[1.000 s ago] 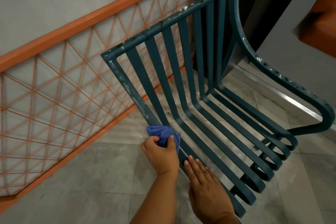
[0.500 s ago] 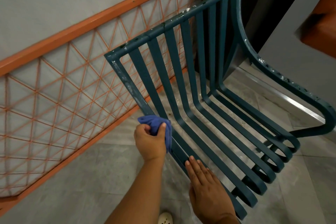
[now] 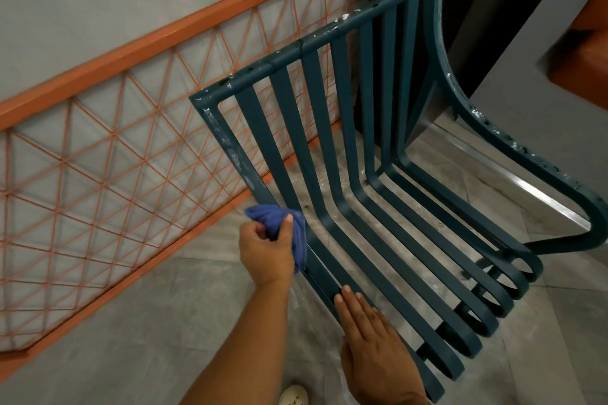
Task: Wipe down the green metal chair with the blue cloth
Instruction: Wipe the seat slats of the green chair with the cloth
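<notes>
The green metal chair (image 3: 342, 148) fills the middle of the view, its slatted back leaning away and its seat slats curling down at the front right. White paint flecks mark its frame. My left hand (image 3: 266, 250) is closed on the bunched blue cloth (image 3: 279, 223), which presses against the chair's left frame bar where the back meets the seat. My right hand (image 3: 368, 342) lies flat with fingers together on the left edge of the seat, holding nothing.
An orange railing (image 3: 138, 52) with a wire lattice runs along the left behind the chair. Grey floor tiles (image 3: 125, 322) lie below. A light shoe (image 3: 293, 394) shows at the bottom edge. An orange object (image 3: 589, 52) juts in at the upper right.
My left hand has slid the blue cloth up the left frame bar, away from my right hand. The right hand has stayed on the seat edge. The view has shifted slightly.
</notes>
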Demonstrator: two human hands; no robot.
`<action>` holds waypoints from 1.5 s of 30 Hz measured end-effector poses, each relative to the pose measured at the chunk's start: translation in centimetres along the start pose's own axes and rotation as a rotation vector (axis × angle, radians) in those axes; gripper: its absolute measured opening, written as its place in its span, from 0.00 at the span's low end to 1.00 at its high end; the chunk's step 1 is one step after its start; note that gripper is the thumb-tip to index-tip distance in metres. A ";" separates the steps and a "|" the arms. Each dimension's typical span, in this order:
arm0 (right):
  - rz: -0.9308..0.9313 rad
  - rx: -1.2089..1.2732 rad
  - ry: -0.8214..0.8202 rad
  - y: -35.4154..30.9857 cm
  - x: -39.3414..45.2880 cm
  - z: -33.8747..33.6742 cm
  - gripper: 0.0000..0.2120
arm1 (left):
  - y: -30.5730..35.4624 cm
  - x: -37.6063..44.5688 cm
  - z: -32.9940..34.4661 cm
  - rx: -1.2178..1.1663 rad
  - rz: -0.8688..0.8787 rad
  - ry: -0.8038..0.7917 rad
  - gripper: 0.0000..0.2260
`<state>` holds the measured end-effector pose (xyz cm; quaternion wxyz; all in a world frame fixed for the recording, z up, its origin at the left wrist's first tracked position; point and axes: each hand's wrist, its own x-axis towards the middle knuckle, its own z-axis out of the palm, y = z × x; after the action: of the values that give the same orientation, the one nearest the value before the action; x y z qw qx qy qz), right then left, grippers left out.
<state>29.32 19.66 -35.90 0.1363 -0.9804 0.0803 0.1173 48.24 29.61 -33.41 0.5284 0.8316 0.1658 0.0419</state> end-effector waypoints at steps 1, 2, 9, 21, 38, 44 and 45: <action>-0.010 -0.001 0.006 0.1 0.0 0.1 0.28 | -0.2 -0.7 0.0 -0.014 -0.013 -0.017 0.15; -0.023 -0.001 0.028 0.2 0.1 0.4 0.28 | -0.3 -1.0 -0.1 -0.023 -0.017 -0.015 0.14; -0.038 -0.003 0.098 0.3 0.0 0.7 0.27 | 2.8 4.2 -0.7 0.055 0.232 0.149 0.16; -0.071 -0.007 0.186 0.3 -0.1 1.0 0.29 | -1.3 -4.0 0.8 -0.039 -0.200 -0.065 0.14; -0.047 -0.109 0.081 0.7 0.3 0.5 0.29 | 2.1 2.5 0.0 0.009 0.155 0.119 0.15; -0.066 -0.119 0.084 1.0 0.5 0.6 0.31 | 4.4 5.6 -1.1 0.007 0.298 0.163 0.16; -0.070 -0.120 0.080 1.0 0.5 0.7 0.31 | 4.8 6.1 -1.3 -0.002 0.315 0.174 0.16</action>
<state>29.49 18.80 -36.95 0.0777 -0.9929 0.0441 0.0779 54.77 30.81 -29.25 0.4999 0.8400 0.0787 0.1959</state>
